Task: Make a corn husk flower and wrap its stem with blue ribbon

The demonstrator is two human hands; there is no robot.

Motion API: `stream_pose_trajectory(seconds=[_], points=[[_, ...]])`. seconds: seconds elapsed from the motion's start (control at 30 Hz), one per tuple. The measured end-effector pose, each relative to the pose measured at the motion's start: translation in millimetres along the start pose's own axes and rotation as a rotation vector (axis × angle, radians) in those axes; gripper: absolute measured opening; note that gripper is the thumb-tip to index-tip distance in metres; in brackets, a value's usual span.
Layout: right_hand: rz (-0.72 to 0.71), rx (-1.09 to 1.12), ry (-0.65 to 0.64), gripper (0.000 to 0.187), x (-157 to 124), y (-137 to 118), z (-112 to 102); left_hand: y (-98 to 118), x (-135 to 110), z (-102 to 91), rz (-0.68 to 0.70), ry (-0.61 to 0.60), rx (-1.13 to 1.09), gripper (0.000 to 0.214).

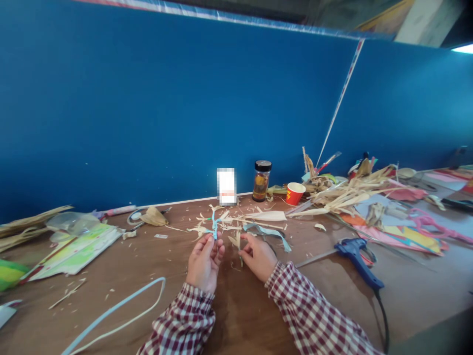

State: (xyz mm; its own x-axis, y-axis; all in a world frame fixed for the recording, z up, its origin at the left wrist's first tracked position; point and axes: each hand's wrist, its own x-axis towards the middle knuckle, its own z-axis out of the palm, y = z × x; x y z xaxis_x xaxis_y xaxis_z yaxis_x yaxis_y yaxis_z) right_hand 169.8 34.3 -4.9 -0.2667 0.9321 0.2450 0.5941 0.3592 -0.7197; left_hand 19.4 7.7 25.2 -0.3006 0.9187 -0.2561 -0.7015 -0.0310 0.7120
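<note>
In my left hand (206, 259) I pinch the lower end of a small branching stem (215, 224) wrapped in light blue strip, held upright. Pale husk tufts stick out from its branches. Off to its right, the fingers of my right hand (257, 254) close on a small piece of dried husk (235, 241), its pale tips pointing up. The two held pieces are apart. Just beyond my right hand lies a curled light blue strip (271, 234). Long pale husk strips (266, 216) are spread on the table behind both hands.
A blue glue gun (358, 259) with a black cord lies right of my right hand. Farther back stand a brown jar (261, 182) and a red paper cup (295, 194). Heaped dried husks (351, 195) and pink scissors (432, 224) are at right; a painted sheet (79, 249) lies left.
</note>
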Motion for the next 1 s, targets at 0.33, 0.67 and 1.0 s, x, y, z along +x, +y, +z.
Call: stream_pose_trajectory(seconds=[0.33,0.67,1.0], points=[[0.001,-0.158,-0.078,0.021,-2,-7,-4,6,-4,3.4,-0.017,-0.037,-0.035,0.011],[-0.075,-0.167,0.054,0.019,-2,-12,-10,3,-10,4.4,-0.11,-0.087,-0.024,0.008],[0.041,0.618,0.016,0.023,2,-22,-10,-17,-16,6.3,-0.244,-0.172,-0.06,0.01]])
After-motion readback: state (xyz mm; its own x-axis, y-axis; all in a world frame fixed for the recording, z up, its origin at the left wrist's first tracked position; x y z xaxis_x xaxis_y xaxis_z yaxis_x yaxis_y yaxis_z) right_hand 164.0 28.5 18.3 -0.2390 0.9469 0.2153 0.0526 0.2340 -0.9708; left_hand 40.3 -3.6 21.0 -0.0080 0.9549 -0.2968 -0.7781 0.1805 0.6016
